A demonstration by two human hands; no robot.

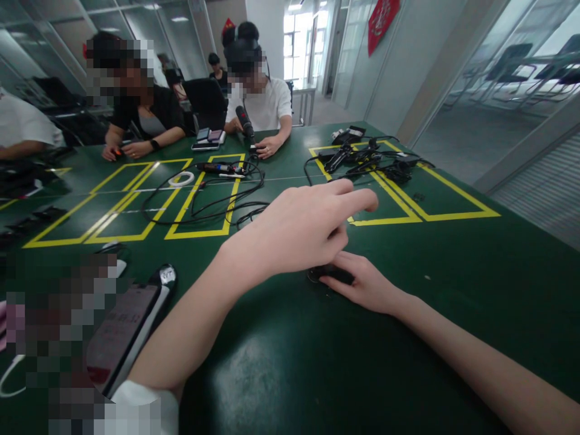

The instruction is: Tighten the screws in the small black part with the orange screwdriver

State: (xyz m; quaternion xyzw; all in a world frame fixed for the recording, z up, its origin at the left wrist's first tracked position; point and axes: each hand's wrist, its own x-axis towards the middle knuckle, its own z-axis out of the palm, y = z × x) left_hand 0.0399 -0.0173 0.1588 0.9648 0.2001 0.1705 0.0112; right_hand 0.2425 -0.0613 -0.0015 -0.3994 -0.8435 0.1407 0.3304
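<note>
My left hand (303, 226) is held above the table, palm down, its bent fingers pointing right. A gap shows between its thumb and index finger, and I see nothing in it; its underside is hidden. Just below and to the right, my right hand (369, 284) rests on the green table (389, 362). Its thumb and fingers are closed around a small black object (339, 273) with a rounded left end. My left hand partly covers that object, so I cannot make out its kind.
Black cables and adapters (362, 158) lie in yellow-taped areas ahead. A long black cable (193, 208) loops near a white tape roll (181, 179). A phone (122, 326) lies at left. Across the table, one person (258, 96) works with a black tool (244, 122); another person (145, 115) sits beside.
</note>
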